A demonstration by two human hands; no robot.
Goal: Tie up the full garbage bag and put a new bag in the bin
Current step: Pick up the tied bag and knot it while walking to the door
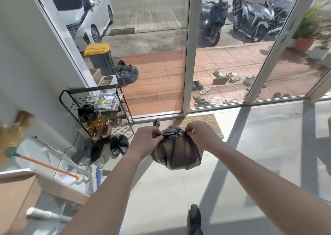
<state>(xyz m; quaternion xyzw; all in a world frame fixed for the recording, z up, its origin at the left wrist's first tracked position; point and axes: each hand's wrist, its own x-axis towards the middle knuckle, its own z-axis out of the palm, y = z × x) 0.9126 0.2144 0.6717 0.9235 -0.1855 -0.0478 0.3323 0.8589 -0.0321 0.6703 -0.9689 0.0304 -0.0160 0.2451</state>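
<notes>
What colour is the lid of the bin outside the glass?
Yellow lid, on a dark grey bin; head view.

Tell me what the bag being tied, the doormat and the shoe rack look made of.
Garbage bag: thin dark plastic film, glossy, creased, semi-transparent. Doormat: woven tan fibre, perhaps jute or coir, coarse matte weave. Shoe rack: black metal tube and wire, likely painted.

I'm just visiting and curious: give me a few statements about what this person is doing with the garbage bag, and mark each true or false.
1. Both hands, left hand and right hand, pinch the top of the garbage bag. True.
2. The bag sits inside a bin. False: it is held up above the floor, with no bin around it.
3. A shoe rack stands to the left by the wall. True.
4. The bin with the yellow lid is indoors. False: it stands outside the glass.
</notes>
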